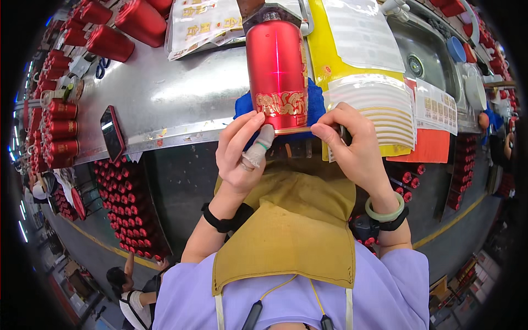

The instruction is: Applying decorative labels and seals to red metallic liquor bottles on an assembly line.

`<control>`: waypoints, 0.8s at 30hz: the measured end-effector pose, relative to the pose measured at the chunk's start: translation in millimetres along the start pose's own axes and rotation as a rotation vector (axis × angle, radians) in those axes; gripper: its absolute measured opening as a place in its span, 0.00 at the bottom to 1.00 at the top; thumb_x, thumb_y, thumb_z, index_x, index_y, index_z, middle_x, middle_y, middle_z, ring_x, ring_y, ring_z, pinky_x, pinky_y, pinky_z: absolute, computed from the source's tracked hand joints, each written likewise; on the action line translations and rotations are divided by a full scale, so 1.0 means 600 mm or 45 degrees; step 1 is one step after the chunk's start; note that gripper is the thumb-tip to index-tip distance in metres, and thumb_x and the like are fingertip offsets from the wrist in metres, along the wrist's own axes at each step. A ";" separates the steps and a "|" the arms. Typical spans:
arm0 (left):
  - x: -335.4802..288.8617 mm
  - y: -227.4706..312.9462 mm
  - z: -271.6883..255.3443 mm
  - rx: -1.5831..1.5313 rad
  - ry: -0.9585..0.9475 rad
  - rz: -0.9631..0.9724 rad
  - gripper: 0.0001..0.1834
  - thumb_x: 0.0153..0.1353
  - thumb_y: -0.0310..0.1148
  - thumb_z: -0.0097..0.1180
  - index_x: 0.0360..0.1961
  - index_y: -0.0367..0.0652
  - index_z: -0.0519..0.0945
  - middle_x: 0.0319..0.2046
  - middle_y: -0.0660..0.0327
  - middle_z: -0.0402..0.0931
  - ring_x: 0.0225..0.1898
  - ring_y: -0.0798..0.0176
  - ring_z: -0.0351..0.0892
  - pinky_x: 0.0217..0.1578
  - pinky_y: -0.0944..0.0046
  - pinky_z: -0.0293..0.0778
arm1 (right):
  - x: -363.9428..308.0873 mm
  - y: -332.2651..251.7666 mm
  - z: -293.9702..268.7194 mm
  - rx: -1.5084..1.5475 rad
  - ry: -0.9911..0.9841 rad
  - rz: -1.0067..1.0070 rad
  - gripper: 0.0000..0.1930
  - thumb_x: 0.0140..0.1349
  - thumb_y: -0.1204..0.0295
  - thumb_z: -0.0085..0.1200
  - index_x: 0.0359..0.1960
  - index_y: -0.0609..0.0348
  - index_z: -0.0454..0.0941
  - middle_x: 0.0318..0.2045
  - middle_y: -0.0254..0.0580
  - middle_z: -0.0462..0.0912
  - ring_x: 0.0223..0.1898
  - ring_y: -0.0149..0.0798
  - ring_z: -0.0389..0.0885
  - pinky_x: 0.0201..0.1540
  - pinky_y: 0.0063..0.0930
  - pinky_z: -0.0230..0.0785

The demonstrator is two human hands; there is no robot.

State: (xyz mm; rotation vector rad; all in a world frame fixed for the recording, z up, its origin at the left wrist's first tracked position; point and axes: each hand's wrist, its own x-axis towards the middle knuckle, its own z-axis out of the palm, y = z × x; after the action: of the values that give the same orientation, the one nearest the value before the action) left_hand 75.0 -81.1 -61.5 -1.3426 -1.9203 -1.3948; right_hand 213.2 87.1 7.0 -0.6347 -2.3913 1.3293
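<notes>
A glossy red bottle lies in front of me with its near end toward me, a gold ornamental band around that end. My left hand presses fingers and thumb against the bottle's near left edge; the thumb wears a whitish wrap with a green band. From beside that thumb a thin gold strip runs along the near rim to my right hand, whose thumb and forefinger pinch its right end. Something dark shows within the right hand's curled fingers. Blue cloth lies under the bottle.
Sheets of curved gold-edged strips lie on a yellow board at the right, before a metal sink. A phone rests at the left of the metal table. Red canisters stand far left. Another person works lower left.
</notes>
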 end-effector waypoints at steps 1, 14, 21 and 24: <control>-0.002 0.005 0.003 0.000 0.001 -0.001 0.19 0.49 0.15 0.72 0.44 0.37 0.88 0.51 0.56 0.83 0.51 0.48 0.84 0.47 0.56 0.84 | 0.001 0.001 -0.002 0.000 -0.007 0.005 0.09 0.66 0.69 0.66 0.34 0.63 0.82 0.28 0.43 0.75 0.25 0.41 0.73 0.31 0.36 0.64; -0.004 0.001 0.008 -0.115 0.047 -0.110 0.18 0.56 0.16 0.71 0.50 0.34 0.86 0.52 0.52 0.82 0.51 0.50 0.84 0.49 0.57 0.83 | 0.008 0.009 -0.006 0.011 -0.055 -0.017 0.11 0.65 0.68 0.67 0.34 0.65 0.82 0.30 0.45 0.78 0.28 0.44 0.76 0.34 0.36 0.68; 0.001 0.022 0.010 0.308 0.059 0.187 0.20 0.57 0.18 0.71 0.51 0.47 0.88 0.56 0.53 0.79 0.57 0.48 0.78 0.54 0.55 0.78 | 0.008 0.014 -0.010 0.016 -0.059 0.002 0.11 0.65 0.68 0.67 0.34 0.65 0.82 0.32 0.45 0.79 0.30 0.45 0.77 0.35 0.36 0.69; 0.020 0.018 0.011 0.154 -0.016 0.123 0.19 0.56 0.18 0.72 0.48 0.46 0.89 0.54 0.54 0.81 0.56 0.47 0.81 0.53 0.54 0.81 | 0.007 0.019 -0.006 -0.014 -0.033 -0.057 0.11 0.65 0.69 0.67 0.34 0.65 0.82 0.32 0.45 0.79 0.30 0.45 0.77 0.35 0.36 0.69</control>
State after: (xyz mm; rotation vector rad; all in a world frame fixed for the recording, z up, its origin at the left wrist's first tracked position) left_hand 80.2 -69.4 -49.6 -1.3704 -1.8890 -1.2078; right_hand 214.1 97.2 -0.4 -0.5670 -2.4203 1.3151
